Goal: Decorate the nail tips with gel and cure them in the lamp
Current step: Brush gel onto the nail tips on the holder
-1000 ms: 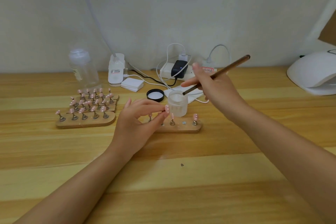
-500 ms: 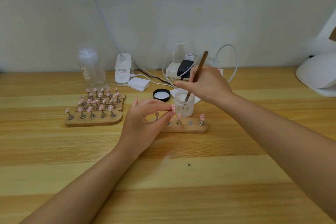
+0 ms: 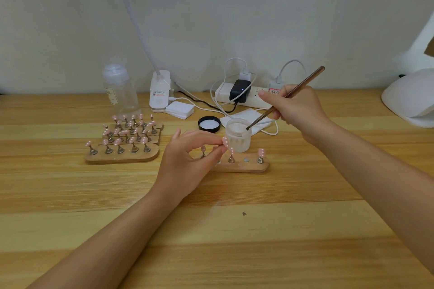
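Above the wooden table [image 3: 211,241], the right hand [image 3: 296,110] gripped a brush [image 3: 293,94] dipped in the jar [image 3: 238,136]; left-hand fingers [image 3: 211,141] pinched a pink nail tip [image 3: 225,142].

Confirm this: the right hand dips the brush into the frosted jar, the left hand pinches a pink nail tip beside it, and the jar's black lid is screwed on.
Not quite. The head view shows the black lid off, lying on the table behind the open frosted jar. The rest holds: the right hand has the brush at the jar's mouth, and the left hand pinches a pink nail tip.
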The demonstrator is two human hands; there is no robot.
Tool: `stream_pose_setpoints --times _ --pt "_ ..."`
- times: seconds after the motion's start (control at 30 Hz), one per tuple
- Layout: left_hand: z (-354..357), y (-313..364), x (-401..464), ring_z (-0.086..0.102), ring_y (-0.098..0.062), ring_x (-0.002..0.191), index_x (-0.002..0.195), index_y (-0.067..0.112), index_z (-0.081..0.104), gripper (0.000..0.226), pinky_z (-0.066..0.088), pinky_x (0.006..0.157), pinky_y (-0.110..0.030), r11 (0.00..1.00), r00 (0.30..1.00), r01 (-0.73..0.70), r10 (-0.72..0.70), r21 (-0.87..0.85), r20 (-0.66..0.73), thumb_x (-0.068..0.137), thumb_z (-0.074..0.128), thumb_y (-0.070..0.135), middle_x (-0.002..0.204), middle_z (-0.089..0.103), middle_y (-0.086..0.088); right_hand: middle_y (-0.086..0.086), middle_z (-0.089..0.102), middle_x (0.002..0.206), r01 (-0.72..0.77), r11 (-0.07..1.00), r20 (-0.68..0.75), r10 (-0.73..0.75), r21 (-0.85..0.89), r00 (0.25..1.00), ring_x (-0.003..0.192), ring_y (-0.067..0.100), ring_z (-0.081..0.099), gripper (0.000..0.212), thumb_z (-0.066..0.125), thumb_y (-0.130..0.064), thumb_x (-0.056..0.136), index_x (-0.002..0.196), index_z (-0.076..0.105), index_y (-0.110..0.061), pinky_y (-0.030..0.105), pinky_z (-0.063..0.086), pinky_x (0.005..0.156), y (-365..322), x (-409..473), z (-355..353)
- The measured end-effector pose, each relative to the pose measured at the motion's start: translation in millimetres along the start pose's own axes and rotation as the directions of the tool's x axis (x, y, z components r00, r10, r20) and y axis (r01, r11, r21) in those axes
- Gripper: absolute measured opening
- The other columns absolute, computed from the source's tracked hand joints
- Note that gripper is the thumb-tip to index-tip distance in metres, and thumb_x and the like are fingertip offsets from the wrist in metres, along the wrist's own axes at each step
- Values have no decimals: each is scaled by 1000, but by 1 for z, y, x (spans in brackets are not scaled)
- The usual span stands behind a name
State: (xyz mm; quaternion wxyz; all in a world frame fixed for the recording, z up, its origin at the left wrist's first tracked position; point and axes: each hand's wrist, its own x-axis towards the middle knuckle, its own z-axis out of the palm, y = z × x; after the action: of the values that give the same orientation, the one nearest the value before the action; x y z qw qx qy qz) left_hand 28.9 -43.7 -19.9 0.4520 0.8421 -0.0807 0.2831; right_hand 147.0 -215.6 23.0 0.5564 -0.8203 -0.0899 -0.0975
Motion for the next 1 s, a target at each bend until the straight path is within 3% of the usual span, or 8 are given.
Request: stream_pose_setpoints --times 0.1,0.2,0.27,0.43,0.6,0.7,0.83,1.0 --pt "0 0 0 59 1 88 76 42 62 31 11 105 -12 1000 1000 6 -6 -4 4 72 74 14 74 61 33 -7 50 34 -11 999 0 11 50 1000 33 -4 42 39 69 -26 83 54 45 -16 13 33 47 0 -1 -4" --pt "-1 0 0 59 2 90 79 38 63 20 14 108 -26 1000 1000 -2 2 -24 9 72 71 21 81 63 27 -7 50 34 -19 996 -39 22 85 999 35 -6 45 38 70 -29 82 55 47 -17 17 33 53 0 -3 -8" --pt "-1 0 0 59 2 91 81 36 63 15 15 109 -33 999 1000 -8 8 -38 8 71 68 25 84 63 26 -6 51 35 -7 990 -89 19 138 996 33 -3 44 38 69 -34 83 55 47 -17 14 36 46 -1 -9 -9" --pt "0 -1 1 62 -5 86 83 35 64 24 16 109 -37 1000 1000 -10 10 -28 8 73 71 14 85 64 22 0 63 48 50 933 -63 -29 357 998 35 6 50 29 59 -40 87 70 58 -17 15 43 42 -3 -38 -3" --pt "1 -2 1 61 -13 79 84 28 69 19 18 109 -39 1000 1000 -11 11 -3 16 73 72 12 85 67 15 -11 70 72 323 913 1 -334 250 943 60 0 60 21 56 -37 88 73 66 -27 11 47 59 4 -76 11" --pt "1 -2 1 59 -12 76 85 26 70 20 21 110 -46 1000 1000 -15 14 10 17 73 73 10 84 66 13 -11 67 67 453 868 -20 -459 202 888 66 0 61 23 53 -35 88 70 64 -26 10 44 64 6 -89 16" --pt "1 -3 -1 56 -5 77 83 27 69 21 25 107 -53 1000 1000 -16 16 13 17 73 73 9 81 64 16 -10 62 60 531 810 -60 -534 248 843 58 -1 59 31 43 -27 92 68 62 -22 10 43 60 7 -93 23" --pt "2 -3 1 56 -4 79 85 23 72 17 26 106 -53 1000 1000 -21 20 19 14 74 73 10 82 64 17 -10 63 62 518 827 -65 -517 221 853 60 1 60 33 41 -29 92 69 63 -23 11 44 60 10 -92 25"
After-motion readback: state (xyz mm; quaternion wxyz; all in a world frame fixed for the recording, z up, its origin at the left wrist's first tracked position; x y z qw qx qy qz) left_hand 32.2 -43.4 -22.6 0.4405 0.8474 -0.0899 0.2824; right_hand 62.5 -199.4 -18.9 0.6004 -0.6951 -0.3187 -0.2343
